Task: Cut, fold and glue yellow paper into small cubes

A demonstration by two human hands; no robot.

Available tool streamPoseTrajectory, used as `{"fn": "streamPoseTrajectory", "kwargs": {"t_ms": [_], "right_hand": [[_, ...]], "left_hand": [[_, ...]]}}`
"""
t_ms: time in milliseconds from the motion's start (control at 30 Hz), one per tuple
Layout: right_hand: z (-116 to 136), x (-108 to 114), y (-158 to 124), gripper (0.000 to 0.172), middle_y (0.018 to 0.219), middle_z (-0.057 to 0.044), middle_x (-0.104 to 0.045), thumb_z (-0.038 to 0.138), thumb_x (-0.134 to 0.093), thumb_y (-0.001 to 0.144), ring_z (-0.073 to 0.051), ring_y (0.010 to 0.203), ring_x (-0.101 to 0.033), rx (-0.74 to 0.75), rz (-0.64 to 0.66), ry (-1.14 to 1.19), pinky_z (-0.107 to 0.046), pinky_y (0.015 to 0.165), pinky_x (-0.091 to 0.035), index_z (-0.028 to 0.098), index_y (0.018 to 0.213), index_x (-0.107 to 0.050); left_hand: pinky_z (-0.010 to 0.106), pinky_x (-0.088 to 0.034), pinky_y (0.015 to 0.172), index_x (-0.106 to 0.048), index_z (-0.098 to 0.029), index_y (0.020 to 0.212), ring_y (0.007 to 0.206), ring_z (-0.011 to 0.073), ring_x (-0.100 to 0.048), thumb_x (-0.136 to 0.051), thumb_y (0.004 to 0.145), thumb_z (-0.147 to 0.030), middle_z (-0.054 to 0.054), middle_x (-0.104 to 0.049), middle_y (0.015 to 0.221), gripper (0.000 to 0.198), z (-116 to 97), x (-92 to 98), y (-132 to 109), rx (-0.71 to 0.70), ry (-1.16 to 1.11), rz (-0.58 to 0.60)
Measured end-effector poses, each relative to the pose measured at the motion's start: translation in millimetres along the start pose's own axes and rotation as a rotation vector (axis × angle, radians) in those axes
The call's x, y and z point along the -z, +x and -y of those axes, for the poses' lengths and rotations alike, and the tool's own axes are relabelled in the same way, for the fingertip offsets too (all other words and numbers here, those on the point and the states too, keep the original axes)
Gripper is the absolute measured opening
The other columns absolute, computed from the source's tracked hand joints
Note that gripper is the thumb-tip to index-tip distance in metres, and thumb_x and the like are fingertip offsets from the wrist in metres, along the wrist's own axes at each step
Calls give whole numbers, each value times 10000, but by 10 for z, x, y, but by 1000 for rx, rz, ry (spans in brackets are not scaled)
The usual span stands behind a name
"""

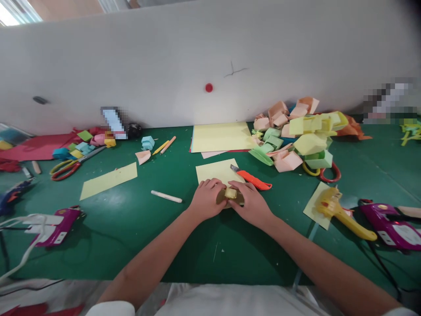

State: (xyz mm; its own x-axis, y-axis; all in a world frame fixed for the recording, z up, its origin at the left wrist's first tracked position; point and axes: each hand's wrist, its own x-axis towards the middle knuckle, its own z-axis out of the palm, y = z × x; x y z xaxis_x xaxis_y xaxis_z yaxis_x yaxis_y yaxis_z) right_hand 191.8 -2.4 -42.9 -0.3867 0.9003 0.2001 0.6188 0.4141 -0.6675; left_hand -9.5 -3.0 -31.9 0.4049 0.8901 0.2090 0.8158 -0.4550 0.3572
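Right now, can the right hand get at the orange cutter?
Likely yes: the orange cutter lies just beyond the right hand, nothing on top. That hand's grip is on the small yellowish piece, though, so free it first.

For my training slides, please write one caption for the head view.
Left hand and right hand hold a small yellowish piece over a green table, near an orange-handled cutter.

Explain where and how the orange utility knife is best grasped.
Take the orange utility knife by its handle, likely best from the right, fingers pinching across its width: the long handle extends rightward, while the gray tip points left over the yellow paper.
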Motion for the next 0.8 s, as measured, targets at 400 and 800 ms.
{"fn": "streamPoseTrajectory", "kwargs": {"t_ms": [400,800], "right_hand": [[-26,-4,-15,524,1132,-77,-707,213,-547,834,-291,1101,-591,16,-2,-2,-449,917,-531,221,1356,-510],[84,92,9,583,1084,-69,-692,192,-526,816,-260,1053,-612,7,32,-45,-390,842,-533,223,1394,-456]], "left_hand": [[452,-443,984,-612,-231,1230,1222,300,-547,-561,929,-304,100,-597,1314,314,184,417,-470,243,177,-154],[547,-420,990,-685,-268,1230,1280,390,-474,-463,952,-280,122,-553,1405,356,826,651,-1179,467,373,-184]]}}
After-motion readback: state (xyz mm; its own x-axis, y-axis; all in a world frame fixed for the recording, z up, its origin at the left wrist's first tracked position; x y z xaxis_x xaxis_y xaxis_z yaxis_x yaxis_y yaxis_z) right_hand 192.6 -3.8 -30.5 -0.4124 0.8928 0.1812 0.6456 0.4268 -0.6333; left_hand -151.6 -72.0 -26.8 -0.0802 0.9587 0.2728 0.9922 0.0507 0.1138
